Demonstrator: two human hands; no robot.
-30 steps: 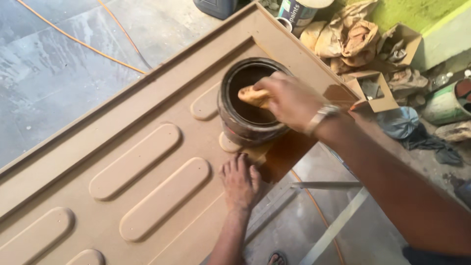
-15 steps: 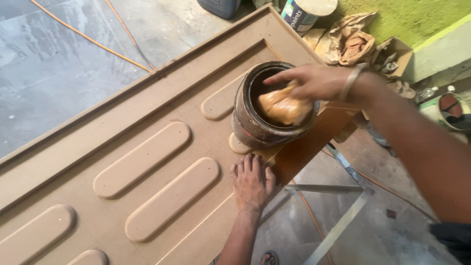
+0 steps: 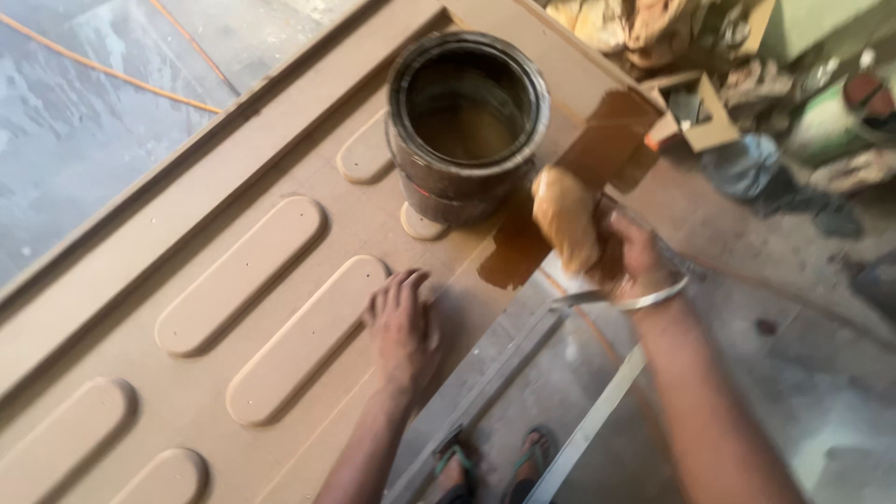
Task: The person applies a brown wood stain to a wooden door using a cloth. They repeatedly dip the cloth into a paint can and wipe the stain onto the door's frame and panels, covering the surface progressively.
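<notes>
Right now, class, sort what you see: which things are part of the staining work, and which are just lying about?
In use:
right hand
wet cloth
open tin of stain
brown panel
left hand, flat on the panel

Lying about:
cardboard box
orange cord
crumpled rags

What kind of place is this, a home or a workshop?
Probably a woodworking or finishing workshop. A large unfinished panel with raised ovals lies on a metal stand, an open can of brown stain sits on it, and scraps litter the concrete floor.
</notes>
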